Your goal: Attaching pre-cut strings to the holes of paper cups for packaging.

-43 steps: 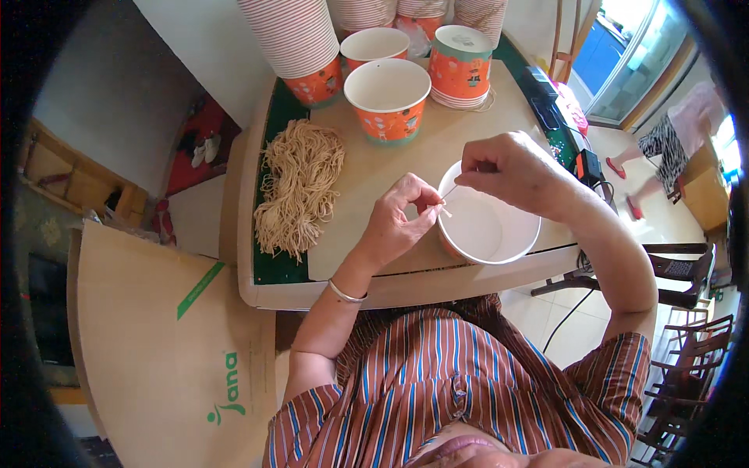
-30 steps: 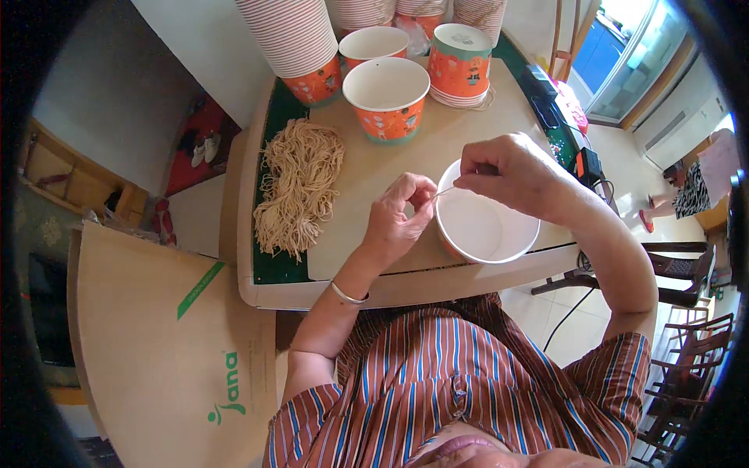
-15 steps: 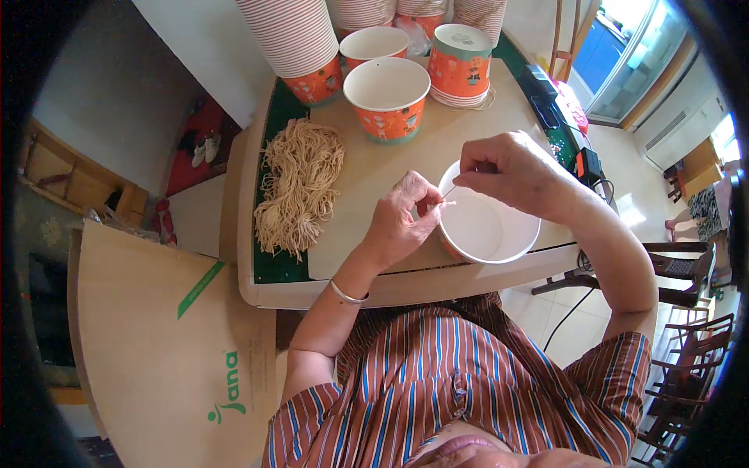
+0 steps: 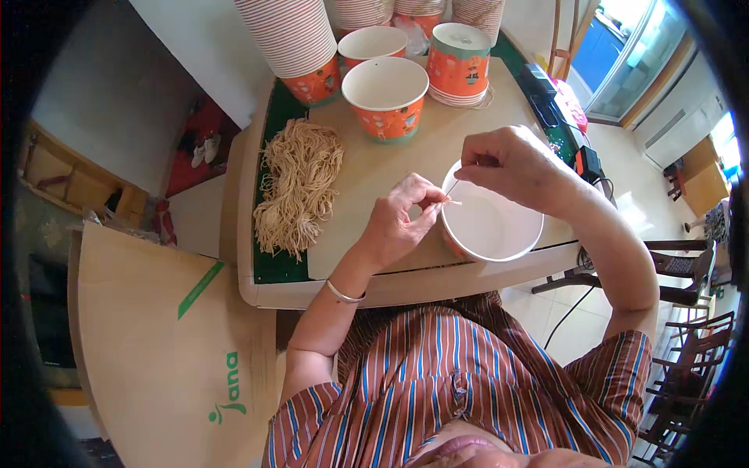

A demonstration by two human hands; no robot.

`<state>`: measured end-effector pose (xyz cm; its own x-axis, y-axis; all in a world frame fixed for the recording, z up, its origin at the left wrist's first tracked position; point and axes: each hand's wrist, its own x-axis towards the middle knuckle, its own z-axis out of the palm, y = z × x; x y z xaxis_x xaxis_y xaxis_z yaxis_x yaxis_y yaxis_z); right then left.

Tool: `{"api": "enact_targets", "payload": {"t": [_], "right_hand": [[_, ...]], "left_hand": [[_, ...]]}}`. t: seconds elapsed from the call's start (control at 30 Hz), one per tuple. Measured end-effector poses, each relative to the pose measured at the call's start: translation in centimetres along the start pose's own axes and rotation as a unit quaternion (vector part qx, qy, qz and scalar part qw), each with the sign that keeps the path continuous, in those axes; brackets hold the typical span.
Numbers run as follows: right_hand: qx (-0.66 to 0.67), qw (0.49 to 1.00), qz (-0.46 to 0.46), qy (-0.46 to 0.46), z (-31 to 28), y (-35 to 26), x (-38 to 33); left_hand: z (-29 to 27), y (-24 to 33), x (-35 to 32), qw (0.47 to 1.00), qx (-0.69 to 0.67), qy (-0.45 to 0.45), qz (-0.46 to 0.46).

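Observation:
My left hand point(image 4: 400, 218) pinches a short piece of pale cord point(image 4: 455, 203) between thumb and forefinger, its end sticking out to the right. My right hand point(image 4: 511, 165) is closed in a pinch on a thin needle-like rod point(image 4: 451, 187), which slants down to the cord at my left fingertips. Its exact kind is too small to tell. Both hands are over the left rim of a white-lined paper bucket point(image 4: 499, 226) at the table's near edge. A bundle of beige cords point(image 4: 300, 187) lies to the left.
Behind my hands are an upright orange paper bucket point(image 4: 386, 97), another one point(image 4: 373, 43) and an upside-down one point(image 4: 459, 66). Tall bucket stacks point(image 4: 289, 39) line the far side. Black power adapters point(image 4: 589, 165) sit along the right edge. A cardboard box point(image 4: 172, 343) stands at the left.
The cord end now sticks out further right of my left fingertips. My right hand has shifted very slightly; the bucket under my hands has moved a touch to the right.

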<state>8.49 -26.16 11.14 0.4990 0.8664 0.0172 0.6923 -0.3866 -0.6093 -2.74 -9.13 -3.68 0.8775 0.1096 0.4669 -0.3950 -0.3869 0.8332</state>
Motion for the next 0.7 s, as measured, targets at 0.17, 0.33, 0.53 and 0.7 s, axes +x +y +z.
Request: {"api": "enact_targets", "payload": {"t": [0.17,0.33,0.53,0.7], "right_hand": [[0.015,1.000,-0.010,0.001,0.2,0.2,-0.3],[0.002,1.000,0.004,-0.007,0.3,-0.4,-0.7],[0.007,1.000,-0.011,0.002,0.3,-0.1,-0.7],[0.003,1.000,-0.001,-0.008,0.1,-0.1,-0.8]], "left_hand": [[-0.4,-0.2,0.0,1.000,-0.004,-0.007,-0.015],[-0.2,0.6,0.2,0.999,0.017,-0.003,-0.030],[0.2,-1.4,0.2,0.974,-0.154,-0.031,-0.160],[0.0,-1.8,0.3,0.941,-0.276,-0.065,-0.188]]}}
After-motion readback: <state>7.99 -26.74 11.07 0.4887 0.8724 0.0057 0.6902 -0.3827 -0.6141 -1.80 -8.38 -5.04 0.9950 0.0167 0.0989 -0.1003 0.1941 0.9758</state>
